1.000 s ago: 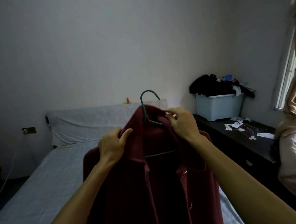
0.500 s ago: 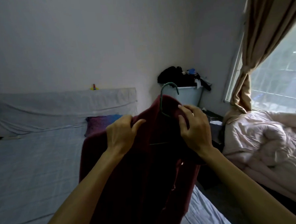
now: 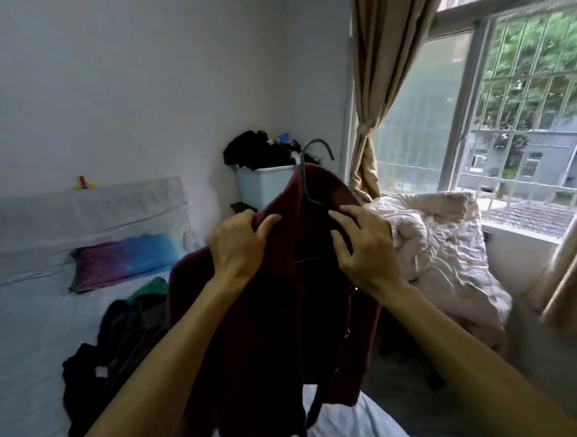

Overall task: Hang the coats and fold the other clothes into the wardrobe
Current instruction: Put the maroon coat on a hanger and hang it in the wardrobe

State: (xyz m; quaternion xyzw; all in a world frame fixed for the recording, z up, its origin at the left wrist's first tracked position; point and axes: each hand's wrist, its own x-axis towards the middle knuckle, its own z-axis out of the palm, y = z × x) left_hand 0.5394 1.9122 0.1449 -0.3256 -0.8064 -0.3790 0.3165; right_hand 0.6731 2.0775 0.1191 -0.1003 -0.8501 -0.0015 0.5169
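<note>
Gripping one maroon coat (image 3: 269,319) | left hand (image 3: 238,244), right hand (image 3: 365,247) both clenched on collar | one green hanger (image 3: 306,170) inside

— What lies on the bed (image 3: 25,319) at the left of the frame?
— A purple-blue pillow (image 3: 125,260) at its head, and a heap of dark clothes (image 3: 120,344) lower down.

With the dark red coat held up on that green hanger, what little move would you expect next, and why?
Probably a small tug to settle the collar, then carrying it off to hang. The maroon coat already drapes over the green hanger, whose hook pokes out free on top. The left hand pinches one shoulder and the right hand the other, so it looks nearly ready. No wardrobe is in view.
</note>
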